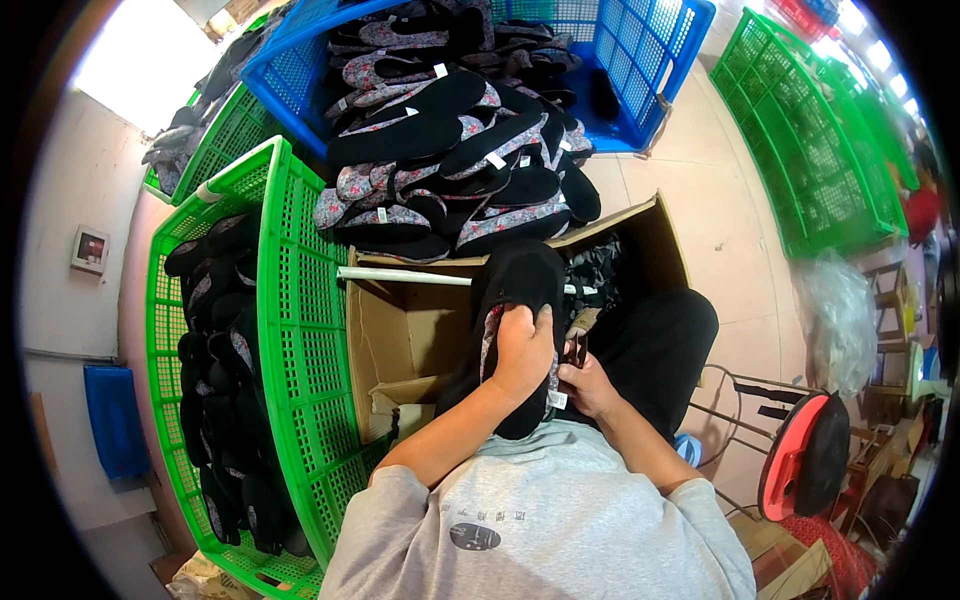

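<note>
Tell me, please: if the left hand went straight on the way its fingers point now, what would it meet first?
The left hand grips a black shoe and points away from the person. Going on, it would probably first meet the white rod across the cardboard box; depth is unclear.

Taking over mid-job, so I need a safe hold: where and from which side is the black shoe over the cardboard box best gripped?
Grip the black shoe across its narrow middle, coming from the person's side, roughly where the left hand clasps it now. It lies lengthwise with its toe pointing away over the cardboard box, so the waist is probably easiest to span. The right hand pinches something near its near end.
</note>
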Action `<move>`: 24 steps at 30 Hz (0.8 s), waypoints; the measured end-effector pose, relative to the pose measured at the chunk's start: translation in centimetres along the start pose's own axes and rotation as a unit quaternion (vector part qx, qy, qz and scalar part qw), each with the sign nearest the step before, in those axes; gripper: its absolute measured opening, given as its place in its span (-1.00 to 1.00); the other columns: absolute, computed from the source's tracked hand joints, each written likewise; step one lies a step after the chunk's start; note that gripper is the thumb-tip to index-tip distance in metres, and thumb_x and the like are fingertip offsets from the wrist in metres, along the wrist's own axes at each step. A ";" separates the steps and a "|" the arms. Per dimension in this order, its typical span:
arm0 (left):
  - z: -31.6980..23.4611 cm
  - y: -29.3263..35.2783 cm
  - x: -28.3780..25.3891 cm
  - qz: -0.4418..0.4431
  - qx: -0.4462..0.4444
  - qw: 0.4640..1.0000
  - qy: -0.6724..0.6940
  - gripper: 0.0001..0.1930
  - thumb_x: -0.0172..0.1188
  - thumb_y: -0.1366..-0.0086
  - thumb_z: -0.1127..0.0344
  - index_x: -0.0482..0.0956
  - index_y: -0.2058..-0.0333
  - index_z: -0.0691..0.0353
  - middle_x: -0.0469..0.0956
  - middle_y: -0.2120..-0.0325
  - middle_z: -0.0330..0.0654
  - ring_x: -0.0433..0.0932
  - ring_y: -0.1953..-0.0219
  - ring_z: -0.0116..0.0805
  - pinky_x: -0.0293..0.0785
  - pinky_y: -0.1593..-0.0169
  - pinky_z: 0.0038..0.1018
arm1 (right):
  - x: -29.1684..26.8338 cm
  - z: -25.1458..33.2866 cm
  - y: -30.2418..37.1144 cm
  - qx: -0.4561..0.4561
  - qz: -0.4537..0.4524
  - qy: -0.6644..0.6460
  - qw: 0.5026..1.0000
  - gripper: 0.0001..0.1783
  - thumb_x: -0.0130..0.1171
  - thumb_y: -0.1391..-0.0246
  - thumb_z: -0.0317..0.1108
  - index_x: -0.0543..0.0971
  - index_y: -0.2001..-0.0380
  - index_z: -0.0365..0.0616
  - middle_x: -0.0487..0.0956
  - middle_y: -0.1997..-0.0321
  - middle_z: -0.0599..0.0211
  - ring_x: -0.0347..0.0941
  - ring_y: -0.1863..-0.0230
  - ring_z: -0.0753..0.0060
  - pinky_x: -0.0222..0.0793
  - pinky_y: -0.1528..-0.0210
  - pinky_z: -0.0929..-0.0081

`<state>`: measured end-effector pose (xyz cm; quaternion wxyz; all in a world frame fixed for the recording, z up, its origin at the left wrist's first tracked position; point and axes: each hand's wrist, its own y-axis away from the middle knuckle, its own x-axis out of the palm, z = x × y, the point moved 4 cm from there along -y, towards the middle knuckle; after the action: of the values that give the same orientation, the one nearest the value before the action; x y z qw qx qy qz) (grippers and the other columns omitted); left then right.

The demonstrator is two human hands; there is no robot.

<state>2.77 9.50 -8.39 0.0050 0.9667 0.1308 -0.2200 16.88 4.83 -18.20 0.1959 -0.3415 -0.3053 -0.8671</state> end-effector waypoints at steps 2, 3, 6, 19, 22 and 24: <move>0.6 -0.2 -0.1 0.009 -0.027 0.999 -0.042 -0.69 0.17 -0.30 0.37 0.39 0.54 0.48 0.45 0.48 0.24 0.45 0.42 0.22 0.33 0.30 -0.08 | 0.4 0.5 0.0 0.008 0.011 0.027 1.000 -0.65 0.39 -0.08 -0.39 0.45 0.13 0.08 0.47 0.45 0.62 0.25 0.59 0.76 0.10 0.60 0.73; 0.7 -0.2 0.1 0.007 -0.027 0.999 -0.046 -0.71 0.17 -0.30 0.37 0.41 0.52 0.48 0.46 0.48 0.23 0.45 0.40 0.23 0.36 0.28 -0.08 | 0.5 0.6 -0.1 0.008 0.011 0.037 0.999 -0.65 0.39 -0.07 -0.42 0.45 0.13 0.06 0.48 0.44 0.62 0.27 0.58 0.76 0.12 0.59 0.73; 0.6 -0.1 0.4 -0.008 0.001 0.999 -0.049 -0.79 0.17 -0.28 0.40 0.48 0.43 0.49 0.51 0.45 0.20 0.50 0.37 0.22 0.43 0.22 -0.13 | 1.1 1.2 0.2 -0.034 -0.044 0.099 0.994 -0.68 0.39 -0.06 -0.44 0.46 0.19 0.01 0.49 0.45 0.62 0.29 0.56 0.77 0.14 0.57 0.74; 4.4 -1.5 -5.9 0.097 -0.005 0.988 0.123 -0.71 0.28 -0.19 0.57 0.55 0.09 0.36 0.45 0.13 -0.17 0.52 0.20 -0.44 0.50 0.14 -0.55 | 0.9 0.4 0.3 -0.049 -0.100 0.059 0.992 -0.78 0.34 -0.07 -0.54 0.52 0.26 -0.06 0.52 0.44 0.59 0.38 0.50 0.73 0.27 0.49 0.69; 5.2 -1.5 -5.5 0.163 -0.048 0.951 0.259 -0.78 0.24 -0.22 0.64 0.52 0.17 0.32 0.39 0.21 -0.32 0.46 0.17 -0.59 0.42 0.14 -0.64 | 1.3 0.6 0.4 -0.040 -0.102 0.033 0.993 -0.77 0.33 -0.07 -0.56 0.53 0.23 -0.08 0.55 0.39 0.55 0.45 0.42 0.68 0.39 0.38 0.63; 5.3 -1.3 -5.5 0.213 -0.122 0.912 0.328 -0.79 0.27 -0.20 0.62 0.51 0.20 0.28 0.39 0.24 -0.34 0.44 0.20 -0.60 0.40 0.14 -0.64 | 1.5 0.8 0.5 -0.027 -0.098 0.022 0.995 -0.77 0.31 -0.07 -0.59 0.54 0.22 -0.11 0.58 0.33 0.50 0.51 0.33 0.62 0.48 0.26 0.55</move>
<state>-4.64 9.04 -10.77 0.1263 0.9813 -0.0582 0.1331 16.49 4.84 -16.45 0.1076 -0.2958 -0.3095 -0.8973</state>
